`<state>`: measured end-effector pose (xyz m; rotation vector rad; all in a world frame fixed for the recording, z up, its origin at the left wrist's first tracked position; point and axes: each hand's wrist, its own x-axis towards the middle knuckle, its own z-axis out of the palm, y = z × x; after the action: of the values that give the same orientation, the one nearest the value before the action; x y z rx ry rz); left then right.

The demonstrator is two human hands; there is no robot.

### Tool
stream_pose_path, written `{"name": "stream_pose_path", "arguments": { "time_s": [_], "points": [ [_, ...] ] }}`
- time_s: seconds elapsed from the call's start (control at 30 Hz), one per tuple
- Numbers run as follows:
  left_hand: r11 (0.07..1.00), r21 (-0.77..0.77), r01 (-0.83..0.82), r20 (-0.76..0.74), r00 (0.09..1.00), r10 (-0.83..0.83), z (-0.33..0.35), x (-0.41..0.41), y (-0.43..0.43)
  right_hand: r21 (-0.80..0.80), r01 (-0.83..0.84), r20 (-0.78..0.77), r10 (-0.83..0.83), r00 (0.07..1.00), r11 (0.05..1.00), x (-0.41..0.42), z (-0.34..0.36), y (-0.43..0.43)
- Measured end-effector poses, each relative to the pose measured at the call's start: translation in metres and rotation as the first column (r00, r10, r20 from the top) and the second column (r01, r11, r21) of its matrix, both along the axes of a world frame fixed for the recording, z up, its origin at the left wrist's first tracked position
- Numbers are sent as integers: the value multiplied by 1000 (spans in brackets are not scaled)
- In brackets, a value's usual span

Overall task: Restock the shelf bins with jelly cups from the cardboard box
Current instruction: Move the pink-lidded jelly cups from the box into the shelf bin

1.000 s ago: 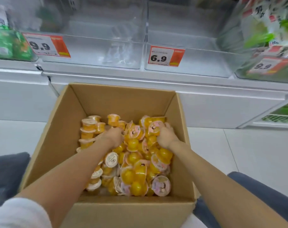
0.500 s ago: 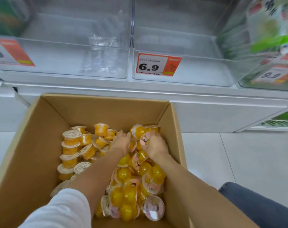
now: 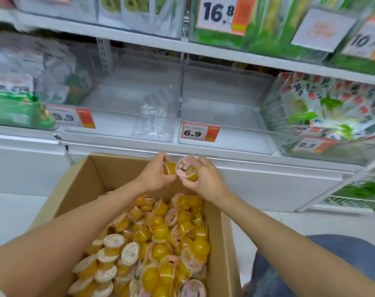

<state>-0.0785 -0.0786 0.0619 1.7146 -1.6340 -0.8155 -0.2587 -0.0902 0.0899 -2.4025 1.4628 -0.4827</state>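
An open cardboard box [image 3: 79, 189] in front of me holds several yellow jelly cups [image 3: 161, 232] with pink or white lids. My left hand [image 3: 154, 176] and my right hand [image 3: 203, 179] are raised together above the box's far edge, below the shelf. Each grips jelly cups: a pink-lidded cup [image 3: 185, 169] shows in my right hand, a yellow one [image 3: 169, 168] in my left. Two clear shelf bins stand above: one [image 3: 122, 129] tagged 9.9 with only a clear wrapper inside, one [image 3: 236, 142] tagged 6.9 with nothing in it.
Bins of green and white snack packs [image 3: 324, 112] flank the two clear bins, and another stocked shelf [image 3: 246, 24] runs above. White shelf base [image 3: 268, 185] stands behind the box. My knee in blue jeans [image 3: 289, 275] is at the lower right, on a pale tiled floor.
Both hands have lifted out of the box with jelly cups and come up toward the shelf. The view has tilted up, showing the upper shelf.
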Motion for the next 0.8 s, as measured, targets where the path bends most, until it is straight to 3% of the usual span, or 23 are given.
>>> {"name": "stream_pose_path", "arguments": {
  "time_s": [0.17,0.33,0.53,0.63,0.8],
  "points": [
    [970,-232,-68,-20,998,65,90,-20,-6,-188,58,160,-28,987,980,-11,75,-16],
    [895,-443,43,186,982,45,146,-39,-65,-168,212,373,-137,918,963,-34,119,-69],
    [944,-331,19,313,945,91,144,-70,-175,11,266,419,-247,874,964,-49,109,-181],
    [981,-187,-40,394,912,113,123,-74,-230,179,260,296,-304,906,949,-47,83,-242],
    [985,-100,-142,446,878,172,90,-57,-290,230,150,278,-213,937,962,-38,43,-309]
  ]
}}
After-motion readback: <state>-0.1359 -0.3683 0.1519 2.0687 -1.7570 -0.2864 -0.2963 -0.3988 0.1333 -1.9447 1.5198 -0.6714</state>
